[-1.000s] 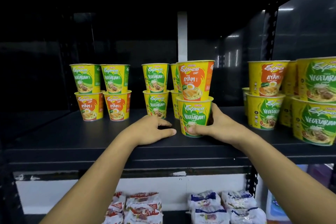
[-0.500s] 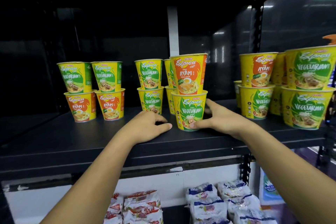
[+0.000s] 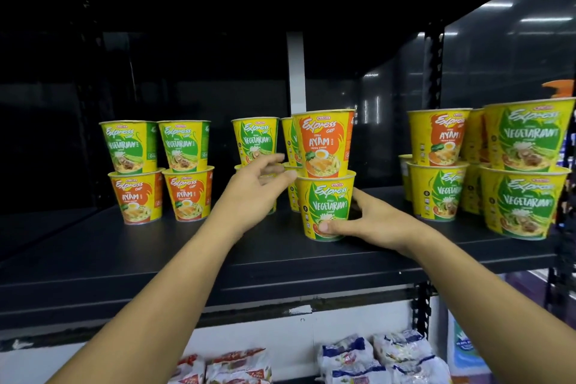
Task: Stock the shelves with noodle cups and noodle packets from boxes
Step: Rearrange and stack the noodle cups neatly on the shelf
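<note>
Where stocking stands: partway, by judgement; several two-high stacks of noodle cups are already set on the shelf [image 3: 156, 259], and bare shelf is left at the far left and along the front.
Left group [image 3: 156, 171]: two stacks, vegetarian over ayam, set well back.
Right group [image 3: 486, 165]: more stacks, crowded at the right end.
Cup in hand: the lower vegetarian cup [image 3: 327, 206] stands upright near the front edge, with an ayam cup [image 3: 324, 143] seated on top.
Right hand [image 3: 371, 221]: fingers are curled round the cup's right side and the thumb is pressed on its front, near the base.
Left hand [image 3: 252, 187]: held above the shelf with fingers apart and loosely curved, close to the lower cup's rim; contact cannot be told.
Noodle packets [image 3: 374, 358]: some are laid on the level below; its fill cannot be judged.
Boxes: none in view, so remaining stock is unknown.
Left to do: this stack is to be lined up and the gaps filled.
</note>
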A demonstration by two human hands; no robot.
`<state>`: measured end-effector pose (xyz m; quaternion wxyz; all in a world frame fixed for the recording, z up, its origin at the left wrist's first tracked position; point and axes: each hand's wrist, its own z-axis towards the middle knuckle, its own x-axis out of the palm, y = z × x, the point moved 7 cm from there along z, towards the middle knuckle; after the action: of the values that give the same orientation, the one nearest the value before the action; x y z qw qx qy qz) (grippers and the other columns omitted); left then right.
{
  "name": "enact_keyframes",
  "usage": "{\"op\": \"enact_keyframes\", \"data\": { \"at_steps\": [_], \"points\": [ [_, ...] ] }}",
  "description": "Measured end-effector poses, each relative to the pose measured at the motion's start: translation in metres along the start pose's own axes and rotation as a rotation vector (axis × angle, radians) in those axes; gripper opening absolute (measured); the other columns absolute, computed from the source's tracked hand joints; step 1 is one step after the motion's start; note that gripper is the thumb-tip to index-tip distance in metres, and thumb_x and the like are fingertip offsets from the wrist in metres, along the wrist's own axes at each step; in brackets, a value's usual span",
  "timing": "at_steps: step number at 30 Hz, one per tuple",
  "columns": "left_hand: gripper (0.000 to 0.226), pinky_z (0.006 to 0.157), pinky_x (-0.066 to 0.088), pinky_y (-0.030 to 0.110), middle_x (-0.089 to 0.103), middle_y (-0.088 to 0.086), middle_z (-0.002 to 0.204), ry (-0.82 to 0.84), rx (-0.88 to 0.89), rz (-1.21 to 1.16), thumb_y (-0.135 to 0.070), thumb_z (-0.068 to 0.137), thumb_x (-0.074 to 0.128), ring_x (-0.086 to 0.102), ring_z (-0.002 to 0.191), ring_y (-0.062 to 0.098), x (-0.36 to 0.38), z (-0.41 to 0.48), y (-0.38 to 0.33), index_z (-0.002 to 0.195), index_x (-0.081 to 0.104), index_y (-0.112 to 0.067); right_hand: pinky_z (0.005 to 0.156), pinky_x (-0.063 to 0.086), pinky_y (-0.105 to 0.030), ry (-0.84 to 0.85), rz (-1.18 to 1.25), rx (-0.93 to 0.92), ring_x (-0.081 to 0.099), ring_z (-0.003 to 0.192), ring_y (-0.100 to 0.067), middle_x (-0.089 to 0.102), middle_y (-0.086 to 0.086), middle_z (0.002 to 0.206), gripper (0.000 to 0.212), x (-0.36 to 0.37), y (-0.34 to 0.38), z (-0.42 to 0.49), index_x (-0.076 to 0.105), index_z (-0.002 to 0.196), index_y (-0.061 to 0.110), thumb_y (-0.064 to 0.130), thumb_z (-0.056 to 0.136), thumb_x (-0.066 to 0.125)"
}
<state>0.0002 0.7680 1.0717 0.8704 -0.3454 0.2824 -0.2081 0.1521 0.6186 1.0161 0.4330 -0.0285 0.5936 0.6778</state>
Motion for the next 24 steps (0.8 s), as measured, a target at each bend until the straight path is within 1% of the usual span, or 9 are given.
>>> {"op": "enact_keyframes", "data": {
  "at_steps": [2, 4, 5, 9, 12, 15, 18, 21, 24],
  "points": [
    [0.080, 0.096, 0.050, 0.026, 0.056, -0.008, 0.138, 0.096, -0.050, -0.122, -0.046, 0.084, 0.080, 0.060, 0.117, 0.003, 0.016, 0.015, -0.005, 0.152, 0.041, -0.034, 0.090, 0.046, -0.019, 0.000, -0.006, -0.009, 0.062, 0.109, 0.007, 0.069, 0.024, 0.120, 0.071, -0.001, -0.001, 0.001, 0.052, 0.134, 0.044, 0.053, 0.073, 0.087],
    [0.104, 0.106, 0.049, 0.039, 0.055, -0.004, 0.144, 0.170, -0.103, -0.229, -0.053, 0.072, 0.089, 0.059, 0.126, 0.012, 0.030, 0.026, -0.009, 0.157, 0.030, -0.036, 0.087, 0.044, -0.016, -0.002, -0.011, -0.018, 0.062, 0.108, 0.010, 0.069, 0.026, 0.119, 0.070, -0.001, -0.002, 0.001, 0.052, 0.133, 0.045, 0.054, 0.073, 0.087],
    [0.104, 0.106, 0.048, 0.040, 0.059, -0.002, 0.142, 0.210, -0.116, -0.285, -0.049, 0.072, 0.090, 0.062, 0.125, 0.015, 0.037, 0.030, -0.012, 0.156, 0.030, -0.035, 0.088, 0.044, -0.016, -0.005, -0.011, -0.020, 0.062, 0.108, 0.010, 0.069, 0.026, 0.119, 0.070, -0.001, -0.002, 0.002, 0.052, 0.133, 0.046, 0.055, 0.073, 0.087],
    [0.063, 0.101, 0.055, 0.041, 0.074, -0.001, 0.122, 0.240, -0.071, -0.353, -0.023, 0.083, 0.084, 0.072, 0.109, 0.015, 0.050, 0.041, -0.024, 0.137, 0.051, -0.029, 0.101, 0.047, -0.027, -0.017, -0.027, -0.029, 0.063, 0.112, 0.005, 0.069, 0.025, 0.120, 0.073, -0.001, -0.005, 0.004, 0.053, 0.132, 0.047, 0.060, 0.069, 0.088],
    [0.070, 0.095, 0.058, 0.040, 0.075, -0.011, 0.114, 0.165, -0.049, -0.288, -0.034, 0.074, 0.092, 0.073, 0.102, 0.009, 0.047, 0.044, -0.023, 0.133, 0.053, -0.034, 0.107, 0.048, -0.034, -0.008, -0.031, -0.031, 0.063, 0.114, 0.002, 0.069, 0.023, 0.122, 0.076, -0.001, -0.005, 0.006, 0.052, 0.134, 0.046, 0.062, 0.069, 0.087],
    [0.082, 0.082, 0.057, 0.028, 0.072, -0.016, 0.111, 0.111, -0.015, -0.202, -0.046, 0.068, 0.092, 0.071, 0.092, -0.005, 0.043, 0.041, -0.027, 0.137, 0.048, -0.037, 0.109, 0.047, -0.037, -0.005, -0.024, -0.035, 0.063, 0.114, 0.003, 0.069, 0.024, 0.121, 0.076, -0.001, -0.005, 0.005, 0.052, 0.133, 0.047, 0.062, 0.068, 0.087],
    [0.091, 0.090, 0.057, 0.030, 0.070, -0.016, 0.119, 0.136, -0.014, -0.179, -0.055, 0.065, 0.088, 0.070, 0.097, -0.005, 0.043, 0.040, -0.024, 0.142, 0.045, -0.036, 0.110, 0.046, -0.038, -0.003, -0.023, -0.037, 0.063, 0.115, 0.002, 0.069, 0.023, 0.122, 0.077, 0.000, -0.005, 0.005, 0.051, 0.134, 0.047, 0.062, 0.068, 0.087],
    [0.079, 0.095, 0.057, 0.033, 0.070, -0.012, 0.124, 0.164, -0.028, -0.183, -0.050, 0.073, 0.087, 0.070, 0.107, 0.003, 0.043, 0.038, -0.020, 0.140, 0.049, -0.036, 0.109, 0.046, -0.036, -0.003, -0.030, -0.034, 0.062, 0.116, 0.001, 0.068, 0.021, 0.124, 0.080, 0.000, -0.004, 0.004, 0.049, 0.136, 0.044, 0.059, 0.069, 0.088],
    [0.068, 0.086, 0.055, 0.023, 0.069, -0.011, 0.125, 0.185, -0.019, -0.211, -0.040, 0.081, 0.084, 0.070, 0.105, 0.000, 0.044, 0.035, -0.021, 0.139, 0.050, -0.034, 0.108, 0.045, -0.034, -0.013, -0.037, -0.038, 0.059, 0.117, 0.001, 0.067, 0.021, 0.125, 0.083, -0.001, -0.003, 0.003, 0.047, 0.137, 0.043, 0.057, 0.068, 0.090]
  ]
}}
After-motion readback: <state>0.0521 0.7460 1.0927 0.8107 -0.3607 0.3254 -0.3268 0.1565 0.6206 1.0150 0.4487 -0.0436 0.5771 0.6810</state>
